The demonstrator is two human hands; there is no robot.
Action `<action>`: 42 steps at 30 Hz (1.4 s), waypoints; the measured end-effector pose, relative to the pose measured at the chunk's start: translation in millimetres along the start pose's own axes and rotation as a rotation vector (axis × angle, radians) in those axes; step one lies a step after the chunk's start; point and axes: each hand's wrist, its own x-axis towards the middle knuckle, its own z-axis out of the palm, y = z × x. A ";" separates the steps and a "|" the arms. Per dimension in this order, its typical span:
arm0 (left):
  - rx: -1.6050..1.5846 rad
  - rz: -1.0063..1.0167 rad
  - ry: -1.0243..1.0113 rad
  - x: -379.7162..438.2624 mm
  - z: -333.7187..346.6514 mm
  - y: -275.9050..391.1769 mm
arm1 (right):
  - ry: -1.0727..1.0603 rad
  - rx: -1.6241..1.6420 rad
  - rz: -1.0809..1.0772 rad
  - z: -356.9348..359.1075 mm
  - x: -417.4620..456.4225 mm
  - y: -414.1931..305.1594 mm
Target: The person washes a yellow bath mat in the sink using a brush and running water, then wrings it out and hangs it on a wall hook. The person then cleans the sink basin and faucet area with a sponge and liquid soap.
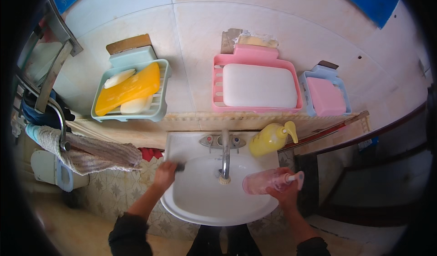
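Observation:
My right hand [286,192] grips a clear pink pump bottle [261,182], tilted on its side over the right half of the white washbasin [201,201]. The bottle's pump head points right. At the basin's left rim, my left hand [165,176] is closed around a small dark object [180,167], too blurred to name. Between the hands a chrome faucet [225,157] reaches over the bowl, and no water shows at its spout. A yellow pump bottle [268,140] stands on the basin's back right corner.
Above the basin hang a green soap dish [163,85] with several soap pieces, a pink dish [218,59] with a large white bar [259,85], and a blue dish [344,83] with pink soap [326,97]. At left are a towel [92,150] on a metal rail [61,119] and a toilet [44,167].

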 end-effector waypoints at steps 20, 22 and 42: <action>0.051 -0.071 0.017 -48.9 -17.7 0.0 | -0.249 0.352 0.202 88.2 -15.6 -20.4; 0.042 -0.132 0.091 -41.1 2.3 1.2 | -0.403 0.468 0.268 100.7 -24.2 -5.8; 0.075 0.100 -0.130 -133.8 -18.9 9.3 | -0.443 0.416 0.135 208.5 -7.6 14.8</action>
